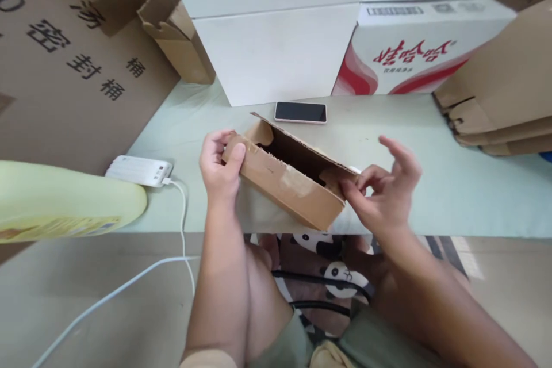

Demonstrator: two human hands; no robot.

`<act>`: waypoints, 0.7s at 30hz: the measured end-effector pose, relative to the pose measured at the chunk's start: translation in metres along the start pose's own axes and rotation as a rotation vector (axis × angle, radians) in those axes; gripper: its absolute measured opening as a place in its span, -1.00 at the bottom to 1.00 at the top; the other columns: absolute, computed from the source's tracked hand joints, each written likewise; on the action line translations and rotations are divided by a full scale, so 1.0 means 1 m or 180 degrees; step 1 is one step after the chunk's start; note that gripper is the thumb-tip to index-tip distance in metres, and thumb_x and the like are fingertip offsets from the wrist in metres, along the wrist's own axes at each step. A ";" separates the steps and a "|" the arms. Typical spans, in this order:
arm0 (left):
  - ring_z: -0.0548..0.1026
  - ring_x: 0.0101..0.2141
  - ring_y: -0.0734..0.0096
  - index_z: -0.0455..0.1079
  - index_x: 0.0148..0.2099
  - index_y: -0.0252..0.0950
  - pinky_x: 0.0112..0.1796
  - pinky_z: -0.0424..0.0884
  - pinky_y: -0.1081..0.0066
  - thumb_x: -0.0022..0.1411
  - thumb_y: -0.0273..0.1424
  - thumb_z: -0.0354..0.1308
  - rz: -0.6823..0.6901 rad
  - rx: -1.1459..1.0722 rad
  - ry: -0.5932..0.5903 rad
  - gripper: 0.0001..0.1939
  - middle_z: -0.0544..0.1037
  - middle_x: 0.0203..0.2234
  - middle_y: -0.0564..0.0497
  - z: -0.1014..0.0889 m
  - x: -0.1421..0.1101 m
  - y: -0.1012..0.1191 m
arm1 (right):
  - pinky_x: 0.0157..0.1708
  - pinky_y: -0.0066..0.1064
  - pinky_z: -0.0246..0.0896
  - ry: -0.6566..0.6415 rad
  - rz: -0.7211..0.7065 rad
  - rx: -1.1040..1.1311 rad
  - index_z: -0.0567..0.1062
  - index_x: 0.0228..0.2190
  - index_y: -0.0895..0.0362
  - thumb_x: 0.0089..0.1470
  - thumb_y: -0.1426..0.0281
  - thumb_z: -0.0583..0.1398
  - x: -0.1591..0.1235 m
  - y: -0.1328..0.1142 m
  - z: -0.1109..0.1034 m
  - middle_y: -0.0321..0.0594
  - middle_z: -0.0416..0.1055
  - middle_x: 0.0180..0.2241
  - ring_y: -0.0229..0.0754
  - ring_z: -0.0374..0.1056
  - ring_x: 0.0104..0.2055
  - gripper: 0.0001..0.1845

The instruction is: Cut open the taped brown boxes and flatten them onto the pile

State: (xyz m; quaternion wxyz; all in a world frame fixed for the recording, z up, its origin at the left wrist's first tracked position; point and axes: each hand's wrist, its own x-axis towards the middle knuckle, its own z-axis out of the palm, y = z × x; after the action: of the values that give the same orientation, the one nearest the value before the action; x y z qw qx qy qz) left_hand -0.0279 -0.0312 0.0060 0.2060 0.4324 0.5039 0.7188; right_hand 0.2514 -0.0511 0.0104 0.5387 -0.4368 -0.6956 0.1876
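A small brown cardboard box (290, 184), partly folded with its top open, is held over the front edge of a pale green table (457, 184). My left hand (219, 167) grips the box's left end, thumb on the front and fingers curled behind. My right hand (386, 190) pinches the flap at the box's right end between thumb and forefinger, with the other fingers spread above it. The inside of the box is dark and looks empty.
A black phone (301, 112) lies flat behind the box. A white power bank (138, 170) with a white cable (183, 213) sits at the left, next to a yellow-green container (64, 201). White cartons (276, 52), a red-printed carton (414, 49) and flattened cardboard (500, 98) ring the table.
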 end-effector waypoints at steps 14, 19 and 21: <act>0.47 0.04 0.09 0.71 -0.22 -0.12 0.16 0.43 0.08 0.20 -0.18 0.31 0.0417 0.1038 -0.0735 -0.79 0.48 0.06 -0.10 -0.015 0.009 -0.008 | -0.37 -0.28 0.42 -0.0948 -0.0197 0.0640 0.59 0.06 -0.04 0.30 0.20 0.19 -0.005 0.017 -0.011 -0.09 0.55 0.00 -0.19 0.46 -0.35 -0.65; 0.50 0.09 0.17 0.66 -0.29 -0.18 0.20 0.39 0.22 0.14 -0.33 0.27 -0.0031 0.0534 0.0133 -0.86 0.58 -0.09 -0.06 -0.016 0.013 -0.011 | -0.38 -0.29 0.39 -0.0717 0.1241 0.0491 0.56 -0.01 0.06 0.37 0.06 0.07 -0.009 0.028 -0.004 -0.14 0.60 -0.17 -0.24 0.39 -0.46 -0.56; 0.56 -0.04 0.26 0.64 -0.30 -0.21 0.07 0.47 0.32 0.15 -0.34 0.22 -0.0330 0.0170 0.0580 -0.84 0.61 -0.19 -0.04 -0.016 0.015 -0.013 | -0.33 -0.27 0.45 -0.1063 0.1680 0.0760 0.60 -0.15 0.10 0.36 -0.06 0.04 -0.009 0.032 -0.001 -0.11 0.62 -0.24 -0.17 0.49 -0.38 -0.45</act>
State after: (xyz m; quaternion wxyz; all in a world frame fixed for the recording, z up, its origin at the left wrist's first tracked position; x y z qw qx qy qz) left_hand -0.0513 -0.0239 -0.0013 0.1847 0.3439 0.5613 0.7298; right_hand 0.2653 -0.0409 -0.0174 0.3974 -0.4989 -0.6103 0.4698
